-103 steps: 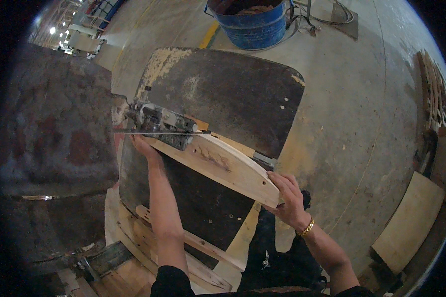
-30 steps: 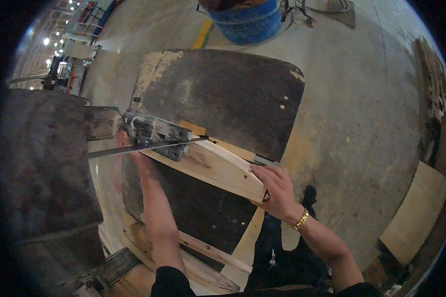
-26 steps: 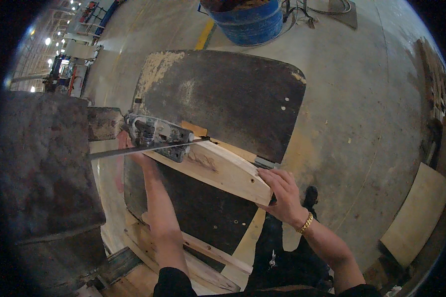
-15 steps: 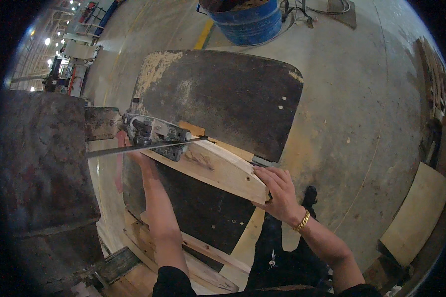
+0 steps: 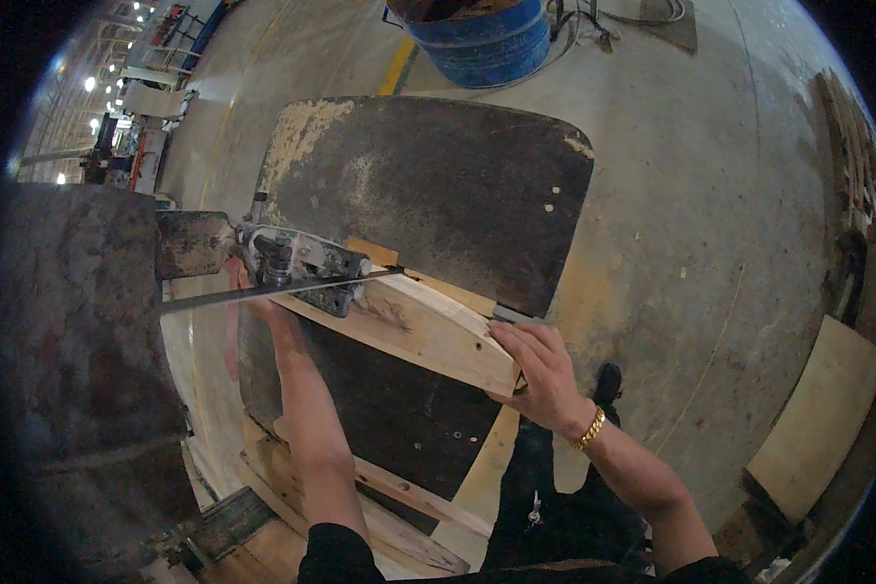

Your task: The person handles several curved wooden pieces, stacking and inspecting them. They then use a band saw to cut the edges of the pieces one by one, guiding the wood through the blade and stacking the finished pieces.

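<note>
Over the bandsaw table [image 5: 448, 175], holding a curved plank [image 5: 428, 341] by its end in the right hand [image 5: 543, 368], slanting it lengthwise forward-left toward the left hand [image 5: 262, 305], grip there indiscernible.

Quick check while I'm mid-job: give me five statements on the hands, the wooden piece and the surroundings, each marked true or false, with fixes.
1. The right hand grips one end of the wooden piece. True.
2. The bracelet worn just behind the right hand is blue. False: the bracelet is gold-coloured.
3. The metal strip crosses in front of the left hand, hiding part of it from view. True.
4. The blue bucket stands on the dark tabletop. False: the bucket stands on the floor beyond it.
5. The dark tabletop has a pale, worn patch at its far left corner. True.
</note>
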Available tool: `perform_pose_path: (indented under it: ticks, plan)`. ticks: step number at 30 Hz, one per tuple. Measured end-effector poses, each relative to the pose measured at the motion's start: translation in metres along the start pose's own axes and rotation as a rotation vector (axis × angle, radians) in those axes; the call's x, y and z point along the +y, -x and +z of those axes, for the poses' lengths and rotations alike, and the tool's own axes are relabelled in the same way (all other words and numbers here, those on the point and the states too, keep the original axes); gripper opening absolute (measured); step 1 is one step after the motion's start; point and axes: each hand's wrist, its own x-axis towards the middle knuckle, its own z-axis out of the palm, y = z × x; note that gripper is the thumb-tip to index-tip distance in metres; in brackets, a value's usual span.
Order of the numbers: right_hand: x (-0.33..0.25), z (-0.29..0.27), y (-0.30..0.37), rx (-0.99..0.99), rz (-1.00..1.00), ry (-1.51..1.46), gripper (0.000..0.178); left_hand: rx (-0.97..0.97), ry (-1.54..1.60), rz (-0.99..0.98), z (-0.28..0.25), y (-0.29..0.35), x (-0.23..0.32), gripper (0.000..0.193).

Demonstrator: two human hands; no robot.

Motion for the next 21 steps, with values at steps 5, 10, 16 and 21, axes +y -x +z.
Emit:
perform_pose_path:
  ticks: [5, 10, 16, 21]
  plan:
    - [0.002, 0.0, -0.003, -0.028, -0.001, 0.023, 0.08, 0.009, 0.025, -0.001, -0.001, -0.001, -0.002, 0.037]
    - [0.004, 0.0, -0.004, -0.025, -0.006, 0.045, 0.083, 0.019, 0.064, -0.013, -0.004, -0.001, -0.01, 0.036]
    - [-0.003, 0.0, -0.01, 0.009, -0.021, 0.018, 0.079, -0.015, 0.03, 0.09, -0.02, -0.009, 0.006, 0.036]
    - [0.001, 0.005, -0.014, 0.001, -0.014, 0.057, 0.079, 0.057, 0.04, -0.037, -0.002, -0.001, 0.005, 0.037]
